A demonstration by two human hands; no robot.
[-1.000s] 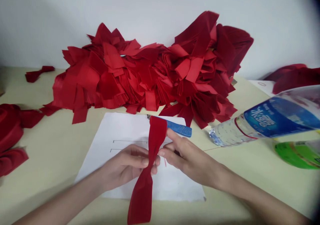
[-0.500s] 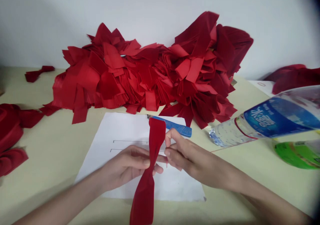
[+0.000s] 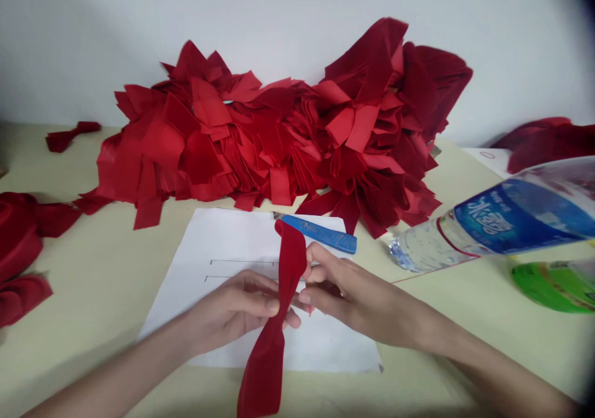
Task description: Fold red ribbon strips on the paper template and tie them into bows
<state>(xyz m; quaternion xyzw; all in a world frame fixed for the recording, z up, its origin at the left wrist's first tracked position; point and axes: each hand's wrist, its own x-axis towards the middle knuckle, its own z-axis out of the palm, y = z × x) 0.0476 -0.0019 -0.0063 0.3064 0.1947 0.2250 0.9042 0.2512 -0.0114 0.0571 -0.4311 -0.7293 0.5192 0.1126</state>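
A long red fabric strip [image 3: 267, 356] runs from near the blue knife down to the frame's bottom edge, pinched narrow at its middle. My left hand [image 3: 235, 312] pinches that middle from the left, fingers closed on the cloth. My right hand [image 3: 346, 294] grips the same spot from the right, thumb and fingers pressed on the strip. Both hands hover over a white sheet of paper [image 3: 214, 257] with drawn lines.
A big heap of red fabric pieces [image 3: 279, 133] lies against the wall. A blue utility knife [image 3: 320, 235] rests on the paper's top edge. A clear water bottle [image 3: 493, 222] lies at right above a green lid [image 3: 555, 284]. More red cloth [image 3: 21, 250] sits at left.
The strip's upper end has narrowed and leaned slightly left. My right fingers shifted their grip at the pinched middle; my left hand stayed in place.
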